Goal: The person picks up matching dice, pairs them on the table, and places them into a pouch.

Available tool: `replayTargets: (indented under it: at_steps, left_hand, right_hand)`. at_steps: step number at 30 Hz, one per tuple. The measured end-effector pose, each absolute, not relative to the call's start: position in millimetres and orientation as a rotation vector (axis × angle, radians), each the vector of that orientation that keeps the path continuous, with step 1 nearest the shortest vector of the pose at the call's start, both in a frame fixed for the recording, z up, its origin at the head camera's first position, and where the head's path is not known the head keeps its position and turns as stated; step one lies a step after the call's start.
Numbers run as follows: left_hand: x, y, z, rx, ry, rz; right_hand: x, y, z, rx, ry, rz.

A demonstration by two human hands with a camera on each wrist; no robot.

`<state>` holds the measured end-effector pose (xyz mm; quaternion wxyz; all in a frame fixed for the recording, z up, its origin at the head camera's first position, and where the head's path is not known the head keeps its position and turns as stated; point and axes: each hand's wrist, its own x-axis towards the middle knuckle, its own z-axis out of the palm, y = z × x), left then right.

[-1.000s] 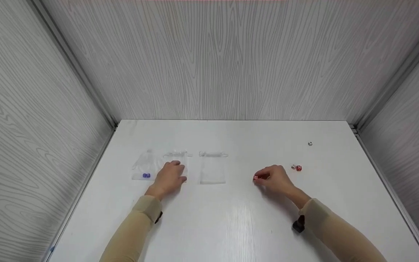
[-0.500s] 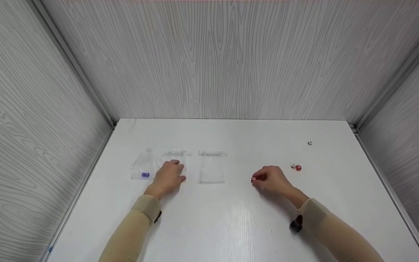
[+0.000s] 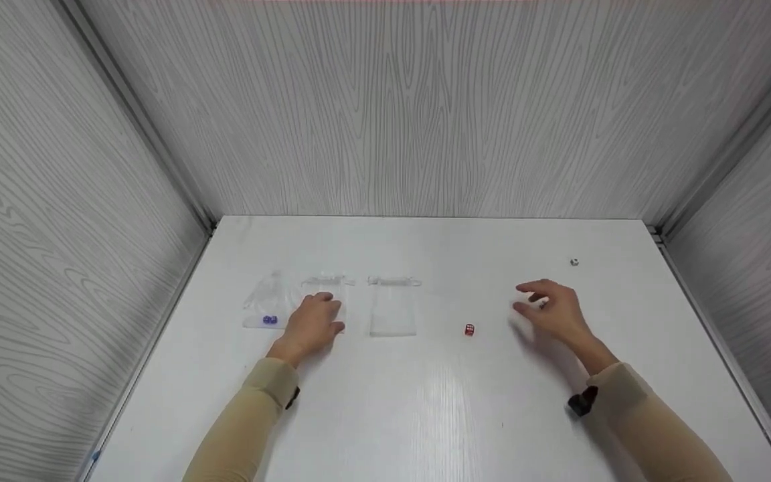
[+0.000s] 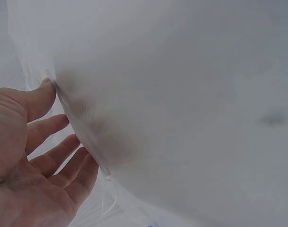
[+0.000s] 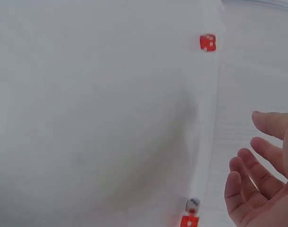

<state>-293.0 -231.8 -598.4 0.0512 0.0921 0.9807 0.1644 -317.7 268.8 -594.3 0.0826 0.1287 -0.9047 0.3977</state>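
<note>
My left hand (image 3: 308, 328) rests on the middle one of three clear drawstring bags (image 3: 340, 289), fingers loosely bent along its edge in the left wrist view. The left bag (image 3: 272, 292) contains two blue dice (image 3: 270, 320); the right bag (image 3: 392, 311) lies flat beside the hand. My right hand (image 3: 556, 311), fingers spread and holding nothing, hovers over the table's right part. A red die (image 3: 469, 329) sits alone to its left. Below the fingers, a silver die (image 5: 193, 205) touches a second red die (image 5: 189, 221) in the right wrist view; the head view mostly hides this pair.
Another silver die (image 3: 574, 262) lies farther back on the right of the white table (image 3: 425, 402). Grey wood-grain panels (image 3: 385, 114) enclose the back and both sides of the tabletop.
My right hand has let go of the red die, leaving it on the table, and has moved right and slightly back, its fingers now spread. The left hand has stayed on the bag.
</note>
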Motion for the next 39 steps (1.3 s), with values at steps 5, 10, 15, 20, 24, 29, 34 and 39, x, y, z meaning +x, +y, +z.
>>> replayTargets:
  at_steps: [5, 10, 15, 20, 24, 29, 34, 39]
  left_hand:
    - [-294.9, -232.2, -599.0, 0.289, 2.986, 0.472]
    - [-294.6, -232.6, -600.5, 0.274, 2.969, 0.473]
    - [-293.8, -233.1, -600.3, 0.272, 2.971, 0.496]
    - [-293.0, -233.9, -601.4, 0.28, 2.975, 0.544]
    - [-292.2, -233.3, -601.6, 0.286, 2.979, 0.547]
    - [-291.5, -232.1, -601.9, 0.292, 2.976, 0.535]
    - [-291.4, -232.2, -600.9, 0.278, 2.978, 0.522]
    - [-292.3, -231.3, -600.9, 0.255, 2.969, 0.521]
  right_hand:
    - [-323.5, 302.3, -594.9, 0.265, -2.703, 1.129]
    - [-324.7, 321.0, -599.1, 0.188, -2.807, 1.099]
    - [-324.1, 325.3, -604.5, 0.174, -2.863, 1.097]
    - [-324.4, 323.6, -608.1, 0.167, -2.883, 1.079]
    - [-322.4, 322.6, -606.6, 0.144, -2.897, 1.063]
    - [-317.9, 316.2, -599.9, 0.158, -2.834, 1.037]
    - [-319.2, 290.5, -592.5, 0.353, -2.765, 1.069]
    - [-321.8, 251.4, -589.8, 0.569, -2.849, 1.075]
